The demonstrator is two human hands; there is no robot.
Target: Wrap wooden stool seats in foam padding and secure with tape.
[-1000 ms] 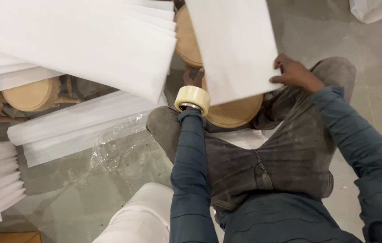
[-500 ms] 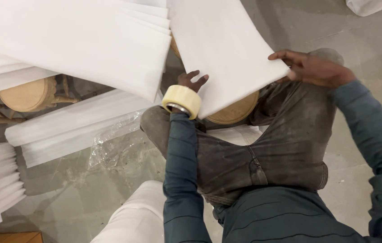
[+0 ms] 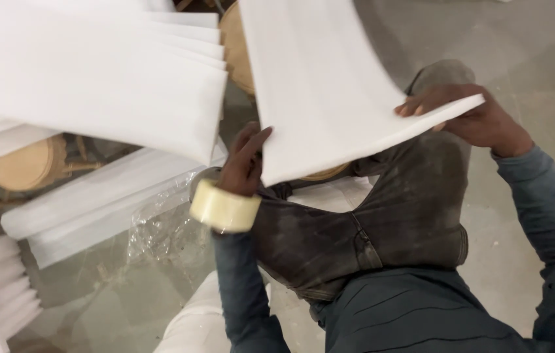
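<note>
White foam sheet (image 3: 329, 85), yellowish tape roll (image 3: 224, 208)

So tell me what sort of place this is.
Probably a packing area in a furniture workshop: stacked white foam sheets, round wooden pieces on a bare concrete floor, and a tape roll worn on the left wrist.

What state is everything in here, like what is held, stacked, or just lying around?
Foam sheet: held up at both near corners, bent.
Left hand: gripping the sheet's edge.
Right hand: gripping the sheet's corner.
Tape roll: worn around the left wrist.
Foam stack: piled, sheets lying flat.
Wooden round: partly covered by foam.
Plastic film: crumpled on the floor.
</note>
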